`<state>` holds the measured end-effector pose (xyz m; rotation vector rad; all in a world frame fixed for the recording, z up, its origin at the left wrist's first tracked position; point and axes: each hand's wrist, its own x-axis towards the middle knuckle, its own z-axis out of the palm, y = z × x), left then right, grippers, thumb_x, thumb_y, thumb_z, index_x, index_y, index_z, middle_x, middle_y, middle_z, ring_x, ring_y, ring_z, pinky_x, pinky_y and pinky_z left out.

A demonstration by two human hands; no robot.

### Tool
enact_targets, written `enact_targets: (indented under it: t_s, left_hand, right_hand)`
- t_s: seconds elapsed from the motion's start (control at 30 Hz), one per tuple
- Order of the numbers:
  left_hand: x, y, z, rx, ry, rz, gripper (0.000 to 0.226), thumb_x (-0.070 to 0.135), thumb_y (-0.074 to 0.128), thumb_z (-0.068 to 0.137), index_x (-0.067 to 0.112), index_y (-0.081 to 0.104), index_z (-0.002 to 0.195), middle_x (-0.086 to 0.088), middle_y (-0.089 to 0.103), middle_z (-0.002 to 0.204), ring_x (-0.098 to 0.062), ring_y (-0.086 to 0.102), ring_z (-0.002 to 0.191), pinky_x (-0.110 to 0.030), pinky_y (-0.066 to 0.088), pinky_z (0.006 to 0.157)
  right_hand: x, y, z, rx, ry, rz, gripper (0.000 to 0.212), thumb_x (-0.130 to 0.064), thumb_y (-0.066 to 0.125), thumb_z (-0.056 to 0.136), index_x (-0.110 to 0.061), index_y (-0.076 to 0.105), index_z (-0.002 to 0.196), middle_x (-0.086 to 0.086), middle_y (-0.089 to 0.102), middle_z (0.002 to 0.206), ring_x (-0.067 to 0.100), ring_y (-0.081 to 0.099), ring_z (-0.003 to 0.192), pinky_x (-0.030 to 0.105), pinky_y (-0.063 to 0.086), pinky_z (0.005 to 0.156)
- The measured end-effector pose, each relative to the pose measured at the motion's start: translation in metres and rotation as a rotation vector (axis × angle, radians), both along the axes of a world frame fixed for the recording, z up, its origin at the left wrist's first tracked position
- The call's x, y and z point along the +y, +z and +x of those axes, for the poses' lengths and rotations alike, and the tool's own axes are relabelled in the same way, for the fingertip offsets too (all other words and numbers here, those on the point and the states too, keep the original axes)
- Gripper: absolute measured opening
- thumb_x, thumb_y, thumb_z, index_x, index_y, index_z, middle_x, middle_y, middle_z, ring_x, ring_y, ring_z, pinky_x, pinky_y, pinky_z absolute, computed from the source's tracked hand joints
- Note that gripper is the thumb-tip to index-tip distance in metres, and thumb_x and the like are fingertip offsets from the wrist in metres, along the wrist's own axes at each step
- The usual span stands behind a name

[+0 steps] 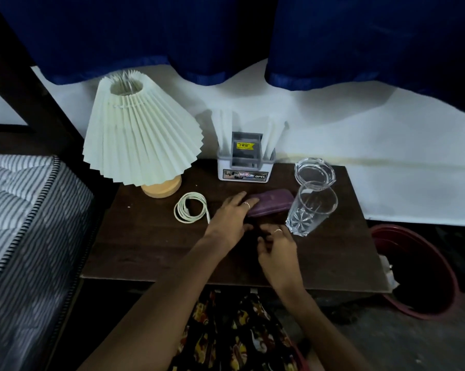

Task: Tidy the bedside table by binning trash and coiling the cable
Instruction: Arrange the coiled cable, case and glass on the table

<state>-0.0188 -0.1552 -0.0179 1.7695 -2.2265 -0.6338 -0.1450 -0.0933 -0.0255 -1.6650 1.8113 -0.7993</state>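
A white cable [189, 207] lies coiled in a loose ring on the dark wooden bedside table [151, 253], in front of the lamp base. My left hand [230, 216] lies flat just right of the coil, fingers spread, with its fingertips resting on a purple case [272, 200]. My right hand [278, 246] hovers low over the table close beside the left, its fingers curled inward. The dim light hides whether anything is between them. A red bin [418, 274] stands on the floor to the right of the table, with pale trash at its rim.
A pleated white lamp [140, 140] stands at the back left. A white holder [246, 167] with papers is at the back centre. A cut-glass tumbler [310, 210] and a glass dish [315, 170] stand at the right. A striped mattress [25, 210] borders the left side.
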Motion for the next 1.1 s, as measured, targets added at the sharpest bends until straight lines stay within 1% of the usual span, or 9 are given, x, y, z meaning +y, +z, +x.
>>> enact_targets:
  t_s: [0.17,0.27,0.33,0.47,0.63,0.73,0.87,0.97,1.1]
  left_hand:
    - [-0.014,-0.007,0.005,0.059,0.002,-0.062,0.058,0.013,0.062,0.087,0.023,0.042,0.14,-0.006,0.041,0.143,-0.029,0.041,0.125,-0.032,0.028,0.11]
    - [-0.026,0.0,0.021,0.162,-0.056,0.063,0.05,0.016,0.062,0.088,0.019,0.048,0.136,-0.009,0.052,0.138,-0.025,0.047,0.128,-0.024,0.029,0.108]
    - [-0.034,0.009,0.034,0.23,-0.052,0.191,0.043,0.019,0.055,0.093,0.022,0.049,0.135,-0.008,0.055,0.135,-0.024,0.051,0.125,-0.03,0.039,0.103]
    - [-0.044,0.021,0.047,0.417,0.08,0.438,0.034,0.019,0.04,0.1,0.025,0.053,0.131,-0.002,0.053,0.125,-0.018,0.05,0.109,-0.031,0.053,0.075]
    - [-0.059,0.019,0.044,0.276,0.144,0.325,0.027,0.019,0.044,0.099,0.018,0.065,0.116,-0.01,0.065,0.111,-0.022,0.062,0.094,-0.023,0.054,0.058]
    - [-0.062,0.009,0.041,0.257,0.185,0.236,0.024,0.02,0.052,0.095,0.013,0.068,0.112,-0.012,0.069,0.112,-0.027,0.066,0.097,-0.021,0.053,0.064]
    - [-0.06,0.008,0.038,0.215,0.18,0.186,0.05,0.038,0.07,0.081,0.014,0.061,0.123,-0.005,0.061,0.129,-0.019,0.055,0.12,-0.021,0.038,0.095]
    - [-0.056,0.009,0.038,0.173,0.118,0.177,0.071,0.032,0.081,0.07,0.012,0.052,0.132,-0.009,0.055,0.133,-0.021,0.051,0.122,-0.018,0.034,0.094]
    - [-0.052,0.005,0.036,0.131,0.111,0.106,0.073,0.02,0.081,0.07,0.011,0.048,0.134,-0.014,0.049,0.135,-0.025,0.047,0.125,-0.023,0.031,0.105]
  right_hand:
    - [0.002,-0.003,-0.005,-0.06,-0.017,-0.035,0.027,-0.004,0.057,0.087,-0.01,0.061,0.112,0.003,0.056,0.114,0.011,0.059,0.091,0.021,0.048,0.086]
    - [0.001,-0.005,-0.003,-0.099,-0.032,-0.065,0.03,-0.002,0.056,0.086,-0.01,0.059,0.115,0.004,0.055,0.115,0.012,0.06,0.088,0.025,0.051,0.085]
    - [-0.001,-0.006,-0.002,-0.113,-0.024,-0.068,0.036,-0.001,0.055,0.086,-0.011,0.055,0.121,0.004,0.05,0.121,0.012,0.06,0.088,0.029,0.052,0.086]
    - [-0.01,-0.006,0.002,-0.09,0.031,-0.058,0.056,0.0,0.054,0.087,-0.017,0.041,0.138,0.002,0.03,0.147,0.014,0.058,0.099,0.029,0.05,0.095]
    - [-0.026,-0.008,0.003,0.008,0.091,0.014,0.061,-0.006,0.053,0.089,-0.022,0.034,0.144,0.0,0.014,0.158,0.024,0.061,0.104,0.039,0.052,0.092]
    - [-0.034,-0.009,0.003,0.06,0.104,0.059,0.054,-0.008,0.052,0.089,-0.019,0.04,0.141,0.0,0.015,0.158,0.028,0.059,0.111,0.038,0.049,0.096]
    - [-0.038,-0.008,0.007,0.118,0.118,0.067,0.055,-0.008,0.051,0.089,-0.016,0.038,0.142,0.007,0.012,0.157,0.031,0.049,0.124,0.035,0.042,0.106]
    - [-0.038,-0.005,0.012,0.133,0.125,0.053,0.055,-0.008,0.052,0.089,-0.014,0.038,0.142,0.009,0.012,0.156,0.032,0.041,0.132,0.038,0.039,0.108]
    - [-0.029,0.011,0.012,0.139,0.172,0.054,0.054,-0.011,0.052,0.09,-0.016,0.037,0.142,0.006,0.014,0.155,0.03,0.04,0.132,0.034,0.038,0.109]
